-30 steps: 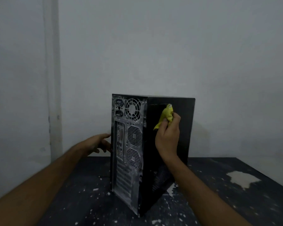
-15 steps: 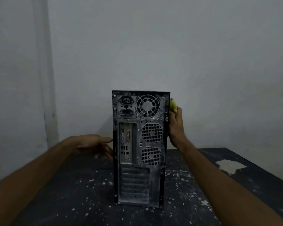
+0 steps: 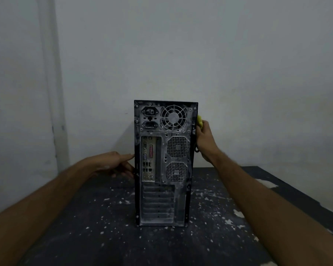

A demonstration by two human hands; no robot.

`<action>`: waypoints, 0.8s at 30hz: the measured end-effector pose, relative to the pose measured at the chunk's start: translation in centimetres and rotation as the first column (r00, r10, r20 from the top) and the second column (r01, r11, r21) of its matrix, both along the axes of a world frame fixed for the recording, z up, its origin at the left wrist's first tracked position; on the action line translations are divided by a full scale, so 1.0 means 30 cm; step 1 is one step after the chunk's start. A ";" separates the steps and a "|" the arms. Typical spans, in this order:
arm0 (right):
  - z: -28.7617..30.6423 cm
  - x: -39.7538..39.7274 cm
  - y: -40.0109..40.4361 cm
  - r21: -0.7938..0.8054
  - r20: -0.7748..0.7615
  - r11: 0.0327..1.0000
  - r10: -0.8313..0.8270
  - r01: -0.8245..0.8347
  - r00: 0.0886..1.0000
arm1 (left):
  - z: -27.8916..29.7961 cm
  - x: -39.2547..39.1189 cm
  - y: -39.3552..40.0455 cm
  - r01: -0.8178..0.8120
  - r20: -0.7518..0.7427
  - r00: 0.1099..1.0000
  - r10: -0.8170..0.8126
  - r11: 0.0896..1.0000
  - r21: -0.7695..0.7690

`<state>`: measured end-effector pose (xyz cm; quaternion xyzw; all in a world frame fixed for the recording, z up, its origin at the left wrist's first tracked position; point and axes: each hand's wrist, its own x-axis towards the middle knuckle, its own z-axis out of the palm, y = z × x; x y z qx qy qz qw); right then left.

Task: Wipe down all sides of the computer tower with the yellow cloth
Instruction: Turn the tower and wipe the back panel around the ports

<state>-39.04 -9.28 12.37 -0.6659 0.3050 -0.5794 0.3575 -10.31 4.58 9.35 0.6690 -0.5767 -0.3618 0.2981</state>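
A black computer tower (image 3: 164,164) stands upright on the table, its dusty grey back panel with fans and ports facing me. My right hand (image 3: 203,138) is at the upper part of the tower's right side and grips the yellow cloth (image 3: 200,120), of which only a small bunch shows above my fingers. The right side panel itself is hidden from view. My left hand (image 3: 116,164) rests with straight fingers against the tower's left side at mid height.
The dark table (image 3: 104,227) is speckled with white paint flecks, with a larger pale patch (image 3: 267,184) at the right. A grey wall (image 3: 181,45) stands close behind the tower.
The tower has turned so its back panel faces me squarely instead of at an angle. My right hand with the cloth stayed on the right side, which is now out of sight.
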 end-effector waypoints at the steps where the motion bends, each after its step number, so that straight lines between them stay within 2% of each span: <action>1: 0.003 -0.008 0.001 0.016 -0.002 1.000 -0.008 0.008 1.000 | -0.002 -0.014 0.001 -0.019 0.007 1.000 0.019 1.000 -0.008; 4: 0.001 -0.037 0.009 0.068 0.041 0.996 -0.056 0.053 0.998 | 0.001 -0.048 0.009 -0.068 0.040 0.997 0.069 0.997 -0.028; 10: -0.037 0.017 0.033 0.113 0.247 0.991 -0.104 0.078 0.964 | -0.017 -0.057 -0.007 -0.095 0.015 0.995 0.097 0.993 -0.076; 19: -0.029 -0.027 0.045 0.092 0.203 0.994 -0.071 0.054 0.977 | -0.007 -0.053 0.000 -0.087 0.031 0.995 0.090 0.994 -0.069; 20: -0.034 -0.038 0.042 0.083 0.213 0.995 -0.068 0.051 0.975 | -0.004 -0.051 0.004 -0.098 0.049 0.993 0.105 0.988 -0.115; 22: -0.036 -0.071 0.039 0.080 0.267 0.996 -0.048 0.027 0.963 | 0.002 -0.049 -0.002 -0.172 0.055 0.978 0.199 0.933 -0.318; 23: -0.032 -0.089 0.036 0.083 0.302 0.997 -0.027 0.002 0.953 | 0.009 -0.050 -0.007 -0.235 0.001 0.964 0.265 0.858 -0.456; 24: -0.026 -0.106 0.029 0.082 0.344 0.996 0.003 -0.033 0.939 | 0.019 -0.052 -0.013 -0.312 -0.103 0.944 0.313 0.747 -0.587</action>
